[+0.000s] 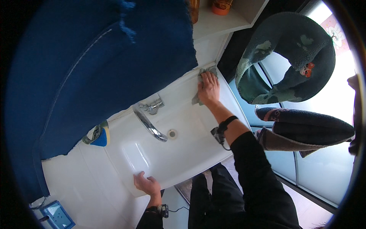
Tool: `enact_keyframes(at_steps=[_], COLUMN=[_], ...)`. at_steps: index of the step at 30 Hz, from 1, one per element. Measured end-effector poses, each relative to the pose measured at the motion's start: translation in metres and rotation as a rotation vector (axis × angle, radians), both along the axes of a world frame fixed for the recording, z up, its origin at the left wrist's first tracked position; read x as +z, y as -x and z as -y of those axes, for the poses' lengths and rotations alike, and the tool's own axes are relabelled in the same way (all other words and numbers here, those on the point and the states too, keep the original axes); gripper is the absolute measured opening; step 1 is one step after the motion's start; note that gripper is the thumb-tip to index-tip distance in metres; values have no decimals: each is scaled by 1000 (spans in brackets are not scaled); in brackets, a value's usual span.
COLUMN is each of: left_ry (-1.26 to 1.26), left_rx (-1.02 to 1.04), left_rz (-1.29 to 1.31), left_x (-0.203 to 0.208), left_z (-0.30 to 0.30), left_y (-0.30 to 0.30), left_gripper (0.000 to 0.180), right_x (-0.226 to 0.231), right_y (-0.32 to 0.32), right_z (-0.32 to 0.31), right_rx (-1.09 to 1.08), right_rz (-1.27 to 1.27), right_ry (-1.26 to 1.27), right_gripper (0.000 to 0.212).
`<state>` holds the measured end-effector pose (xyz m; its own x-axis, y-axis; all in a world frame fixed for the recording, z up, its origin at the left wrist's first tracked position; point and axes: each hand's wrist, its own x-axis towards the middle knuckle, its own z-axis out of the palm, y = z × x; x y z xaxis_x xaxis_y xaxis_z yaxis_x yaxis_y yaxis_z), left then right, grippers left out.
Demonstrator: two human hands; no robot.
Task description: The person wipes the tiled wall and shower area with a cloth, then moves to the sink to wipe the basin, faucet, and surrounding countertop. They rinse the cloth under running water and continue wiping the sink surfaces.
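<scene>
Head view: gray-green cloth [196, 99] looks soft, crumpled, darker in the folds; lies at far R corner of the sink [199, 134], mostly hidden under R hand [209, 87]. R hand lies flat-ish on cloth, fingers extended; can't tell if they grip it. L hand [148, 185] is part-open, fingers bent, thumb apart, by sink's near L corner; can't tell if it's pressing there.

Sink is white, glossy, w/ bright reflections nr L end. Chrome tap [152, 128] at back edge, spout out over basin nr round drain [172, 134]. Blue fabric [95, 72] w/ frayed edges hangs along back edge; blue-&-yellow item [101, 138] just by back L corner. Room: shelf [228, 23] w/ orange-lidded jar [221, 7] beyond far R corner; fuzzy green ring-shaped cover [263, 40] & dark towels [301, 131] off R edge, frosted panels [324, 175] behind.
</scene>
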<state>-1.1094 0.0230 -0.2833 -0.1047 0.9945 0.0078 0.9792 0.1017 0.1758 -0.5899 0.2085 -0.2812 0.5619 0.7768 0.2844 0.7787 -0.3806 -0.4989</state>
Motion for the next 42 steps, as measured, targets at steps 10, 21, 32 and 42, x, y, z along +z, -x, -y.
enact_keyframes(at_steps=[10,21,32,42], left_ry=[-76,1,-1,7], left_rx=[-41,-10,-52,-58], left_rz=[-29,-37,-47,-68], left_x=[-5,3,2,-1], left_z=[1,-3,-3,-3], left_y=[1,-6,-2,0], left_gripper=[41,32,25,25], right_x=[1,-13,-2,-4], right_y=[56,86,61,79], right_z=[7,-12,-8,12], right_rx=[391,154,49,400], right_rz=[-15,-161,-303,-87], right_ry=[171,-40,-69,-65], right_gripper=[51,38,35,42])
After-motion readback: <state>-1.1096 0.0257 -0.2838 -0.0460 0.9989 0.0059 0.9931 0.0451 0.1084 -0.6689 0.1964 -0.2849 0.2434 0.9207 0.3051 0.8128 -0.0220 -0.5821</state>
